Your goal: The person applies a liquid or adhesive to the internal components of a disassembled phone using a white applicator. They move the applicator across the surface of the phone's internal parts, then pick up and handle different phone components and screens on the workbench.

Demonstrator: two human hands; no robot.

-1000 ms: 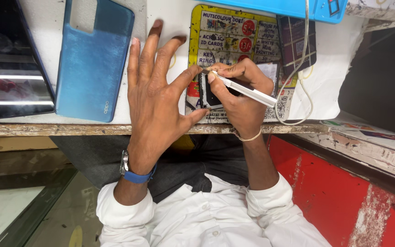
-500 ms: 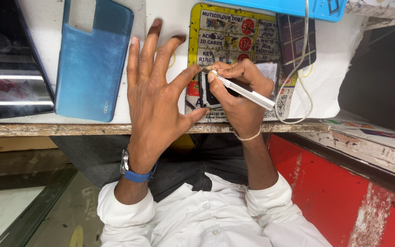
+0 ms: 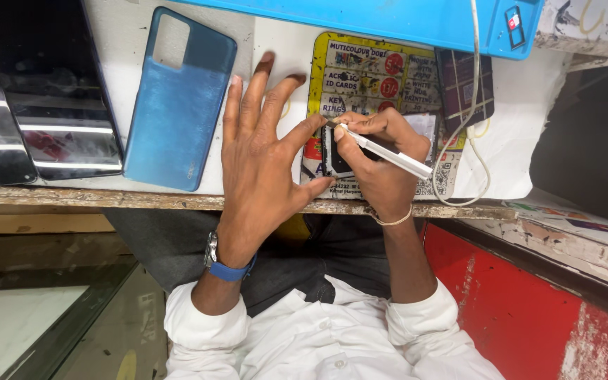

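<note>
My left hand (image 3: 262, 151) lies flat on the white bench top, fingers spread, its thumb and forefinger pinching a small black rectangular part (image 3: 333, 151) by its left edge. My right hand (image 3: 383, 160) grips a thin white tool (image 3: 388, 153) like a pen, its tip touching the top corner of the black part. The part rests on a yellow printed card (image 3: 364, 70). A blue watch is on my left wrist and a band on my right wrist.
A blue phone back cover (image 3: 177, 98) lies left of my left hand. Dark glossy screens (image 3: 43, 91) sit at far left. A blue mat (image 3: 402, 17) runs along the back. A white cable (image 3: 474, 119) loops past a dark phone (image 3: 464, 88) on the right. The worn bench edge (image 3: 142, 200) runs below.
</note>
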